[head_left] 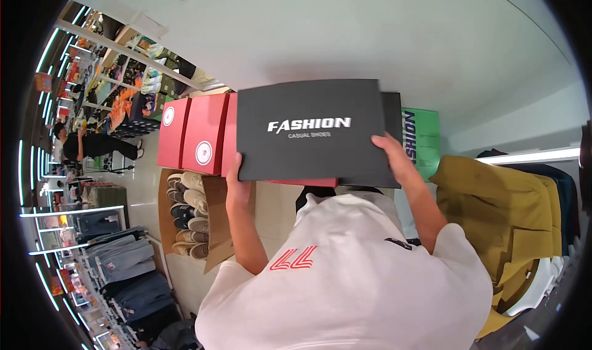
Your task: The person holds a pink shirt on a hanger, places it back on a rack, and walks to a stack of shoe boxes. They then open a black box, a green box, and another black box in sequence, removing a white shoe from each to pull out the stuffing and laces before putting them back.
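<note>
Black box (314,131) is up in both hands and resting on nothing seen, so it's mid-carry, not put down yet. Left hand (237,176) has fingers curled round the box's left edge, right hand (391,151) clamps the right edge. Red boxes (200,131) sit just behind, green box (425,134) at the right. Clothes shop w/ pale floor (277,208), carton of shoes (188,214), yellow jackets (505,214), folded jeans (126,260), another person (92,145) far off.
</note>
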A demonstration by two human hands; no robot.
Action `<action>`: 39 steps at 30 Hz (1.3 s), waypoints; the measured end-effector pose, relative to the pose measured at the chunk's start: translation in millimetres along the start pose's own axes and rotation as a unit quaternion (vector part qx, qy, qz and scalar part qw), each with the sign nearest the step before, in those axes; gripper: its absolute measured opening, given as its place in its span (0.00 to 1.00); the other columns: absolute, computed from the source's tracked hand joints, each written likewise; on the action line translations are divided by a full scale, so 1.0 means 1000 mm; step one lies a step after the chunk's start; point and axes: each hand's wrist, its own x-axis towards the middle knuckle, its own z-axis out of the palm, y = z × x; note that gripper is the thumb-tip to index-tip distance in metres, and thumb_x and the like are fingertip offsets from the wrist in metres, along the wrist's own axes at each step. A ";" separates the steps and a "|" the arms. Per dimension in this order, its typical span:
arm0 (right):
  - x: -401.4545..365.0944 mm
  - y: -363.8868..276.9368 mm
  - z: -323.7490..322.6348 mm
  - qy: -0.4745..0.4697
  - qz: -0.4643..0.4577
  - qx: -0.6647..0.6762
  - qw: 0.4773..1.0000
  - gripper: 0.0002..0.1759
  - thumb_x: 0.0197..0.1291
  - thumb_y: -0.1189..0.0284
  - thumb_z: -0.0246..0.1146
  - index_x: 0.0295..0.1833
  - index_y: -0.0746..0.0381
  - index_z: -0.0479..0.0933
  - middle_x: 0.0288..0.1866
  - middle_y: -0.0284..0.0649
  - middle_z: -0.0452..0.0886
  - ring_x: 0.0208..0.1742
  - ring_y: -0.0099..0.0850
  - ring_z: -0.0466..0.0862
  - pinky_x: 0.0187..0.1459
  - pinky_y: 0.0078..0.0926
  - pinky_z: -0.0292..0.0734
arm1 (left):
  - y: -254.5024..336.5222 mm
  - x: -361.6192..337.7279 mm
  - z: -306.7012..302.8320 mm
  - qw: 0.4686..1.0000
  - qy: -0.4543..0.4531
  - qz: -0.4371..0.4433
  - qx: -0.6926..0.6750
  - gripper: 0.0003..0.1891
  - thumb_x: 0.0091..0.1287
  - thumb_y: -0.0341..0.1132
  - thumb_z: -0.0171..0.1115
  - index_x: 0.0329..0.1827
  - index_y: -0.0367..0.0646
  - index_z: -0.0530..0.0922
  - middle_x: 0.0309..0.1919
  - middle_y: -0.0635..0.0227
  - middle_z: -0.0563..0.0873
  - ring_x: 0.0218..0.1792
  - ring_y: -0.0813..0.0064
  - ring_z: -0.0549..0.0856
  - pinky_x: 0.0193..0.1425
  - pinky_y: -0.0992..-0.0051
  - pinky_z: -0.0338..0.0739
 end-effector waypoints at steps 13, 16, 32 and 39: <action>0.048 0.173 -0.132 0.266 -0.127 -0.453 0.841 0.45 0.73 0.48 0.59 0.78 0.74 0.59 0.77 0.65 0.66 0.76 0.63 0.67 0.76 0.49 0.61 | -0.035 0.022 -0.022 0.996 0.040 0.032 0.070 0.31 0.70 0.43 0.67 0.69 0.28 0.76 0.62 0.59 0.82 0.64 0.72 0.79 0.72 0.74 0.67; 0.057 0.150 -0.135 0.210 -0.055 -0.525 0.823 0.44 0.74 0.50 0.59 0.78 0.75 0.59 0.76 0.66 0.68 0.74 0.62 0.70 0.75 0.51 0.62 | -0.021 0.009 -0.016 0.978 0.064 0.062 0.187 0.29 0.70 0.47 0.68 0.62 0.29 0.80 0.46 0.61 0.89 0.47 0.74 0.86 0.56 0.74 0.78; -0.006 -0.026 0.027 0.075 -0.112 -0.238 0.962 0.37 0.70 0.64 0.64 0.82 0.57 0.64 0.37 0.27 0.68 0.36 0.19 0.68 0.38 0.19 0.62 | 0.047 -0.005 -0.008 0.928 0.037 0.070 0.363 0.32 0.69 0.49 0.70 0.69 0.36 0.75 0.49 0.59 0.86 0.50 0.73 0.84 0.55 0.71 0.79; 0.038 -0.043 0.039 0.028 -0.277 -0.030 0.960 0.40 0.76 0.42 0.51 0.81 0.60 0.65 0.55 0.34 0.80 0.43 0.24 0.79 0.43 0.25 0.77 | 0.094 0.060 0.002 0.950 -0.008 0.208 0.234 0.29 0.75 0.49 0.63 0.67 0.30 0.76 0.54 0.53 0.84 0.54 0.65 0.84 0.60 0.68 0.77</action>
